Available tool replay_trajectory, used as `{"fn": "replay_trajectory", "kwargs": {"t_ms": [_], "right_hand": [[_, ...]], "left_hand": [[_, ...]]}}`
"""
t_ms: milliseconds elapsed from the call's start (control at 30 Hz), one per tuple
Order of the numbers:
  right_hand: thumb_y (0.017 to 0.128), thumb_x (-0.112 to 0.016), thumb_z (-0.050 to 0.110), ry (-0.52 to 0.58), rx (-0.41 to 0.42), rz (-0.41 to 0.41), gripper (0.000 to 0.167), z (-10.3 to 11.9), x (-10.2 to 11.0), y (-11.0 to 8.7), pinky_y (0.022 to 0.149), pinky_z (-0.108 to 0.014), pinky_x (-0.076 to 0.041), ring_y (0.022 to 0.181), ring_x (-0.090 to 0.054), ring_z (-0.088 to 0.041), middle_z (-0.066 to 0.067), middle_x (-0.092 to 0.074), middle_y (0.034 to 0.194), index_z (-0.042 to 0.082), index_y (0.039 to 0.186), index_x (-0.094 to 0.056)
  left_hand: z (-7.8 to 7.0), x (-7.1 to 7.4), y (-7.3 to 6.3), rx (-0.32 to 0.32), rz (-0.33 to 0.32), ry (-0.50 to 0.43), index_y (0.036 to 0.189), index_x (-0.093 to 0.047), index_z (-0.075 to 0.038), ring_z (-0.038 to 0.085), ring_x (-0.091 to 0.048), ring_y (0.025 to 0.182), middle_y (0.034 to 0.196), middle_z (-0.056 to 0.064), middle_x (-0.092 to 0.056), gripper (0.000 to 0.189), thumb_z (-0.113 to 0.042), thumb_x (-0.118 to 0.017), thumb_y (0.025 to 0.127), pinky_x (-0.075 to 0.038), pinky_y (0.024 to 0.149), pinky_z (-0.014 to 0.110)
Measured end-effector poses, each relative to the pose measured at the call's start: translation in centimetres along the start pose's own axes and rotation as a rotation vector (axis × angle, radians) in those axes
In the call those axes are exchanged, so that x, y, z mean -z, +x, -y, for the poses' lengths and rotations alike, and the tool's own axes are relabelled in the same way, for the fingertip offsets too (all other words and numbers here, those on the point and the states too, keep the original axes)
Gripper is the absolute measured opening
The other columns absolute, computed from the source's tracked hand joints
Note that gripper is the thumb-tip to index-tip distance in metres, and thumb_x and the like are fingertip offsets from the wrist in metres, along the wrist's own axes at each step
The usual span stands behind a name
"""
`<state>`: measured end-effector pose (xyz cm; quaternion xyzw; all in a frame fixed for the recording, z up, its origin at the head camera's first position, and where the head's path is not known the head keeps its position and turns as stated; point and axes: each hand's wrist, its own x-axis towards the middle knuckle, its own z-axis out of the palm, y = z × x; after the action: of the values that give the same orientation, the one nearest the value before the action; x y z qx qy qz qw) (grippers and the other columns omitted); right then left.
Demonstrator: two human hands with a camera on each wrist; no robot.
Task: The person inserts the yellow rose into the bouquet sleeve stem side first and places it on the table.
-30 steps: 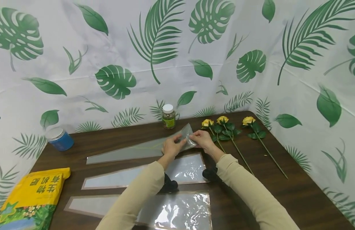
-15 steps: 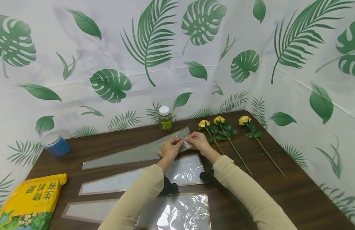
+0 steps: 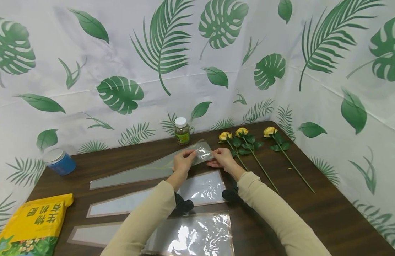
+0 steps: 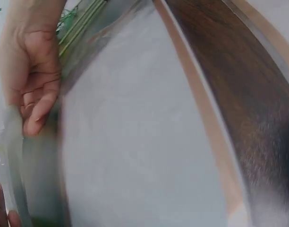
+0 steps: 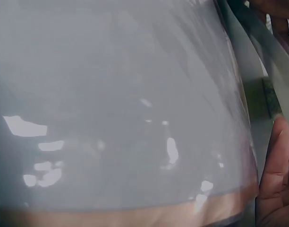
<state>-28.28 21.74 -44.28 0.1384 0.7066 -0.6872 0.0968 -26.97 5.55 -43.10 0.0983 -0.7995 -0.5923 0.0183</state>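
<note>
A long tapered clear flower sleeve (image 3: 130, 176) lies along the back of the table, a thin yellow-green line showing through it. At its wide end, my left hand (image 3: 183, 161) pinches the film from the left. My right hand (image 3: 223, 159) pinches the same end at its right edge, and a shiny stretch of film spans the two. In the left wrist view the right hand (image 4: 36, 75) holds the film's edge with curled fingers. One right-hand finger (image 5: 276, 163) shows beside the film in the right wrist view. Two more sleeves, a middle one (image 3: 204, 188) and a front one (image 3: 210, 234), lie nearer.
Three yellow roses (image 3: 242, 132) with long stems lie at the right. Behind the sleeve stands a white-capped jar (image 3: 182, 133). A blue jar (image 3: 60, 163) and a yellow bag (image 3: 37, 217) are at the left. A patterned sheet (image 3: 172, 60) hangs behind the table (image 3: 315, 213).
My hands have drawn a little apart, the left one going left. The film between them, bunched half a second ago, now looks flatter and stretched. The head view has shifted slightly.
</note>
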Motion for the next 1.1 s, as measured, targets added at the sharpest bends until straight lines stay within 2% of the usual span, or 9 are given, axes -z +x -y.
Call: {"fn": "replay_trajectory", "kwargs": {"t_ms": [133, 200, 300, 433, 533, 600, 833, 967, 1100], "right_hand": [[0.098, -0.05, 0.017, 0.007, -0.003, 0.035, 0.024, 0.2, 0.3, -0.3, 0.053, -0.022, -0.053, 0.052, -0.065, -0.011, -0.006, -0.063, 0.065, -0.007, 0.102, -0.053], [0.098, -0.051, 0.019, 0.001, 0.031, 0.043, 0.028, 0.3, 0.9, -0.7, 0.056, -0.022, -0.054, 0.056, -0.065, -0.01, -0.005, -0.063, 0.068, -0.008, 0.105, -0.054], [0.097, -0.052, 0.017, -0.029, 0.119, 0.008, 0.029, 0.7, 2.7, -1.8, 0.06, -0.023, -0.054, 0.059, -0.065, -0.009, -0.004, -0.062, 0.072, -0.01, 0.109, -0.053], [0.095, -0.054, 0.01, -0.226, 0.223, -0.123, 0.025, 1.0, 6.6, -3.5, 0.064, -0.026, -0.055, 0.065, -0.065, -0.01, -0.013, -0.063, 0.081, -0.01, 0.111, -0.056], [0.093, -0.057, 0.008, -0.446, 0.23, -0.208, 0.021, 0.4, 9.3, -4.5, 0.064, -0.029, -0.056, 0.07, -0.065, -0.015, -0.019, -0.063, 0.091, -0.006, 0.108, -0.059], [0.092, -0.059, 0.007, -0.567, 0.229, -0.221, 0.018, -0.1, 10.4, -5.0, 0.062, -0.029, -0.055, 0.071, -0.065, -0.018, -0.02, -0.064, 0.092, -0.005, 0.104, -0.061], [0.086, -0.066, 0.007, -0.809, 0.229, -0.143, 0.014, -0.6, 10.3, -5.1, 0.055, -0.029, -0.052, 0.063, -0.063, -0.017, -0.013, -0.066, 0.08, -0.003, 0.095, -0.064], [0.085, -0.066, 0.005, -0.84, 0.212, -0.125, 0.013, -0.4, 9.8, -4.8, 0.056, -0.03, -0.053, 0.063, -0.064, -0.017, -0.015, -0.067, 0.082, -0.004, 0.094, -0.066], [0.087, -0.063, 0.005, -0.775, 0.15, -0.097, 0.015, -0.2, 9.6, -4.4, 0.056, -0.028, -0.054, 0.062, -0.062, -0.015, -0.016, -0.068, 0.085, -0.006, 0.097, -0.067]], "left_hand": [[-0.1, 0.4, 0.1, -0.005, 0.015, -0.064, 0.093, -0.073, -0.008, 0.016, -0.059, 0.082, 0.09, 0.004, -0.07, 0.021, -0.027, -0.073, 0.082, -0.041, 0.083, 0.034], [0.0, 0.4, 0.2, -0.003, 0.021, -0.051, 0.093, -0.073, -0.009, 0.013, -0.057, 0.078, 0.089, 0.003, -0.07, 0.021, -0.028, -0.072, 0.082, -0.041, 0.074, 0.028], [0.2, 0.3, 0.2, -0.007, 0.02, -0.025, 0.092, -0.074, -0.011, 0.009, -0.056, 0.074, 0.085, 0.0, -0.07, 0.02, -0.029, -0.072, 0.082, -0.039, 0.07, 0.026], [0.1, 0.4, 0.2, -0.015, 0.011, -0.003, 0.091, -0.074, -0.012, 0.012, -0.057, 0.075, 0.083, 0.0, -0.07, 0.02, -0.03, -0.073, 0.081, -0.038, 0.079, 0.033], [0.1, 0.5, 0.3, -0.013, 0.017, 0.009, 0.091, -0.074, -0.013, 0.018, -0.059, 0.083, 0.089, 0.002, -0.071, 0.021, -0.03, -0.073, 0.081, -0.036, 0.088, 0.042], [0.2, 0.5, 0.2, -0.003, 0.03, 0.015, 0.093, -0.074, -0.013, 0.021, -0.06, 0.089, 0.094, 0.003, -0.071, 0.021, -0.031, -0.073, 0.081, -0.034, 0.093, 0.046], [0.0, 1.0, 0.1, 0.018, 0.049, 0.029, 0.094, -0.074, -0.015, 0.022, -0.06, 0.092, 0.097, 0.002, -0.07, 0.021, -0.032, -0.072, 0.082, -0.033, 0.097, 0.047], [-0.2, 1.0, -0.1, 0.005, 0.05, 0.03, 0.092, -0.074, -0.015, 0.02, -0.059, 0.086, 0.095, 0.002, -0.071, 0.021, -0.032, -0.073, 0.082, -0.039, 0.085, 0.039], [-0.4, 1.1, -0.4, -0.001, 0.05, 0.034, 0.092, -0.074, -0.015, 0.018, -0.057, 0.081, 0.093, 0.002, -0.071, 0.02, -0.032, -0.073, 0.082, -0.038, 0.078, 0.034]]}}
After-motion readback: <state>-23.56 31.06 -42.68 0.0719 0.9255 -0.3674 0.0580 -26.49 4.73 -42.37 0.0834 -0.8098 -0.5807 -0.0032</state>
